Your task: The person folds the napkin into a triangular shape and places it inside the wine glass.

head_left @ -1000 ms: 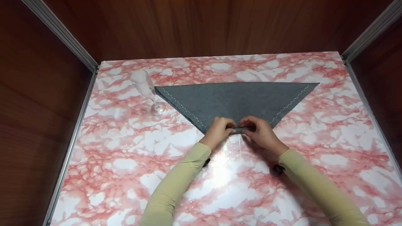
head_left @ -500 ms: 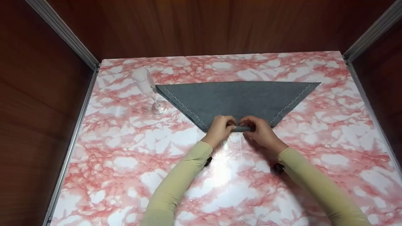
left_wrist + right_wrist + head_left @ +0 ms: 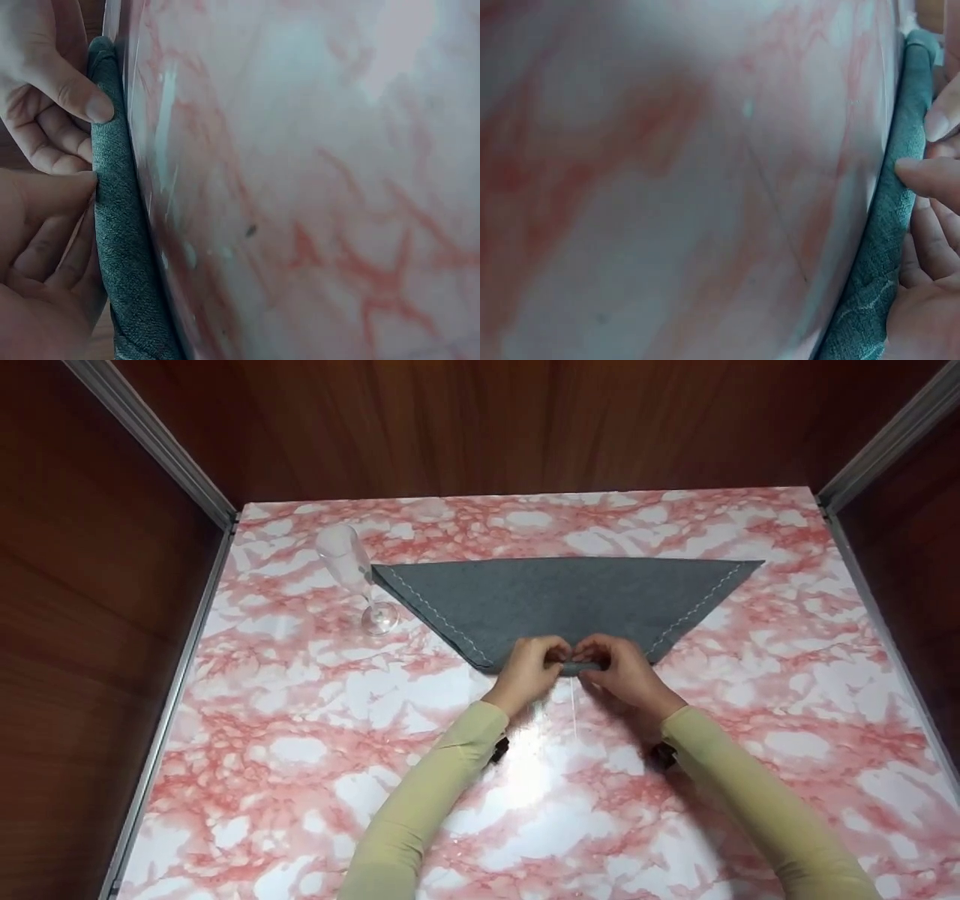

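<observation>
A grey napkin (image 3: 562,596) with white stitching lies on the table as a wide triangle whose point faces me. That point is rolled into a small tight roll (image 3: 579,667). My left hand (image 3: 529,667) and right hand (image 3: 621,669) sit side by side on the roll, fingers curled and pinching it. In the left wrist view the grey roll (image 3: 120,225) lies under my left hand's fingers (image 3: 45,225), with the right hand's thumb (image 3: 75,94) just beyond. In the right wrist view the roll (image 3: 889,217) sits against my right hand's fingertips (image 3: 930,176).
A clear champagne flute (image 3: 352,574) stands just left of the napkin's left corner. The pink marbled table (image 3: 300,735) is boxed in by dark wooden walls (image 3: 97,622) on the left, back and right, with metal rails (image 3: 172,697) along the side edges.
Both hands have edged slightly away from me with the roll, which has taken in a little more of the napkin's point. The flute has not moved.
</observation>
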